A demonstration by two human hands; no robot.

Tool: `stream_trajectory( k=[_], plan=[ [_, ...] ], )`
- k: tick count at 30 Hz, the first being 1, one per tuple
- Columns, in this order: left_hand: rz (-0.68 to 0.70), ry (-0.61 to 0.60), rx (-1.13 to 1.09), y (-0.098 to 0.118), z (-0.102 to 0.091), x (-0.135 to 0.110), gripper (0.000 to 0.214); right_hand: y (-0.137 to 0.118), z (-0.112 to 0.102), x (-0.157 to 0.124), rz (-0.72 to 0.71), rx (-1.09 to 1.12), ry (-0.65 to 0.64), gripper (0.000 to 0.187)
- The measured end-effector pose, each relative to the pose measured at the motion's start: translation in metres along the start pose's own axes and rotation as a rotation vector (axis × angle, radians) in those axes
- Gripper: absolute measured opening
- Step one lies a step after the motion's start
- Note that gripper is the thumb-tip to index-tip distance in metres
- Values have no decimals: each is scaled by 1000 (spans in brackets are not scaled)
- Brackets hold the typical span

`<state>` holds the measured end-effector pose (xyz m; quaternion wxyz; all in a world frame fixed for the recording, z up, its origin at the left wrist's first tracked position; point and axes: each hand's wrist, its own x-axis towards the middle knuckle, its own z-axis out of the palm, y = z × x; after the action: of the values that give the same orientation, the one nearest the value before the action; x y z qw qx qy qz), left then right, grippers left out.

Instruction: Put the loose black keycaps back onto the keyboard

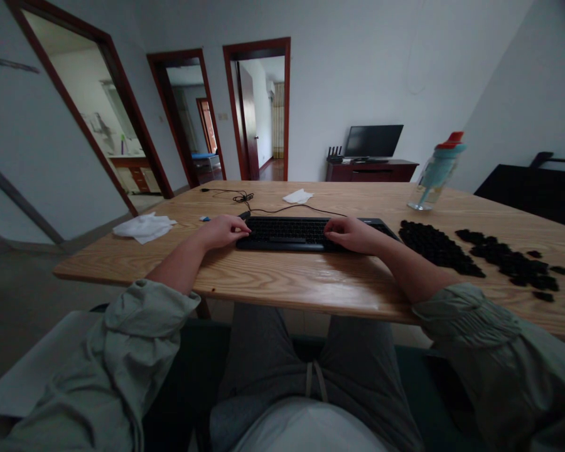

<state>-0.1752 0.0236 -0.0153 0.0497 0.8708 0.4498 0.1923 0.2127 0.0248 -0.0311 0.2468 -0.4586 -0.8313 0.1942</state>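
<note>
A black computer keyboard (287, 240) lies flat on the wooden table in front of me, its cable running off behind it. Over its left end is my left hand (223, 231), thumb and fingers drawn together in a pinch. My right hand (353, 234) rests across the right part of the keyboard, fingers curled and pinched close to the keys. Whatever either pinch holds is too small or hidden to make out. Right of the keyboard lie black keycaps in a neat block (435, 248) and a looser group of keycaps (511, 254).
A crumpled white tissue (145, 227) lies at the table's left, another tissue (298, 196) behind the keyboard. The coiled cable (243, 197) sits at the back. A clear bottle with a red-topped lid (437, 169) stands back right. The table's front edge (306, 300) runs above my lap.
</note>
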Motion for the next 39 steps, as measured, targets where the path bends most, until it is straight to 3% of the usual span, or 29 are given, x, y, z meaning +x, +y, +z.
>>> stream_trajectory(
  k=[15,22,26,33,39],
  plan=[
    [63,-51,244,13,-6,3,24,-2,-1,-1,15,-52,-31,17],
    [-12,-81,542,50,-2,-11,34,-15,-5,-7,51,-71,-48,16],
    [-39,-59,581,63,3,-21,45,-18,-6,-8,55,-97,-64,15],
    [27,-84,576,61,16,-22,50,-16,-4,-9,55,-98,-66,18],
    [-30,-155,560,58,20,-21,57,-17,-6,-11,44,-87,-34,20]
  ],
)
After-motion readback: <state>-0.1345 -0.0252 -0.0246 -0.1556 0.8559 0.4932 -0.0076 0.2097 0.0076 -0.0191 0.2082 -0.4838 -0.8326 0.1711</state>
